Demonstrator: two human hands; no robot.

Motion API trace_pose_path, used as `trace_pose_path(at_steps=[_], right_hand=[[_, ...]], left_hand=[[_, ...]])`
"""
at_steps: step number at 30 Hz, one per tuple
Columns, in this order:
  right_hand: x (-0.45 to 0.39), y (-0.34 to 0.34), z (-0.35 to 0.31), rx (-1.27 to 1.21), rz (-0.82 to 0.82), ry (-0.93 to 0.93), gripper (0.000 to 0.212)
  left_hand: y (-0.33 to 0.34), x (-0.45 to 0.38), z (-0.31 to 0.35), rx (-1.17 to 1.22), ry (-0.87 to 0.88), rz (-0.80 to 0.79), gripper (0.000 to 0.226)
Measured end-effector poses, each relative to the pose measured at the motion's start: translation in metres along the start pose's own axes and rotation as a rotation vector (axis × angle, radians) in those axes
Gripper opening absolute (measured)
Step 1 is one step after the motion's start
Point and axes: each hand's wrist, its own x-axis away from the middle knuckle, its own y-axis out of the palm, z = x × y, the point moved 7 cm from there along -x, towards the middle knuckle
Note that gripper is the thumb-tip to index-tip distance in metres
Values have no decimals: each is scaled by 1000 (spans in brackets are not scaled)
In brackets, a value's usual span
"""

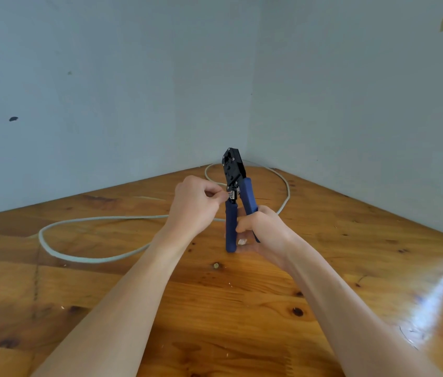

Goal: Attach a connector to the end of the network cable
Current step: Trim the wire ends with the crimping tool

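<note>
1. Two bare hands work at the centre of the frame over a wooden table [323, 268] set in a pale-walled corner.
2. The right hand [266, 235] grips the blue handles of the crimping pliers [232, 180], held upright with the black head pointing toward the top of the frame; the handles stand apart.
3. The left hand [196, 202] pinches the cable end with its connector [231, 195] and holds it against the tool's left side, just below the head.
4. The grey cable [84, 220] loops across the table at left and behind the tool.
5. The connector lies sideways, across the tool's upright axis; whether it sits fully in the slot cannot be told. A squeeze by the right hand looks likely next.
</note>
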Motion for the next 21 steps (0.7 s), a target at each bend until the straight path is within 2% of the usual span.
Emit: trace_pose_path(at_steps=[15, 21], right_hand=[[3, 2, 0, 111, 34, 6, 36], [4, 3, -1, 145, 56, -8, 33]], left_hand=[[2, 0, -6, 18, -98, -50, 12], [3, 1, -7, 57, -84, -62, 12]])
